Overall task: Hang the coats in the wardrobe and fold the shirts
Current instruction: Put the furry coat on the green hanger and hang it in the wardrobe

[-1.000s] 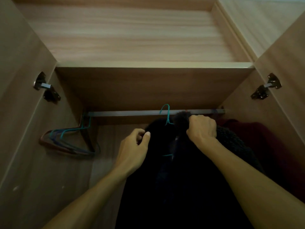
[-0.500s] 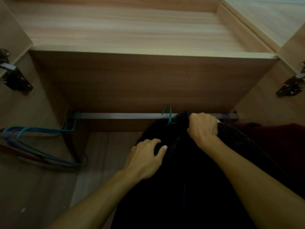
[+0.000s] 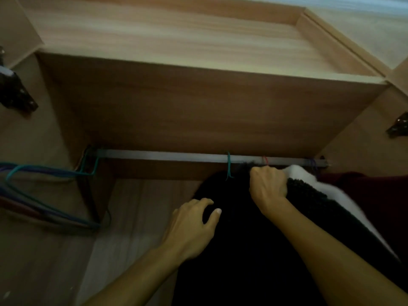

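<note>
A black coat hangs from a teal hanger hook on the grey wardrobe rail. My right hand is shut on the collar of a dark knitted coat with a white lining, just under the rail beside a red hook. My left hand rests with spread fingers on the black coat's left shoulder. A dark red garment hangs at the far right.
Several bare wire hangers hang at the rail's left end. A wooden shelf sits above the rail. Door hinges show on both open doors. The wardrobe's back panel is bare left of the coats.
The view has moved closer and tilted. My left hand has slid down and opened onto the black coat. The white lining of the knitted coat now shows beside my right hand.
</note>
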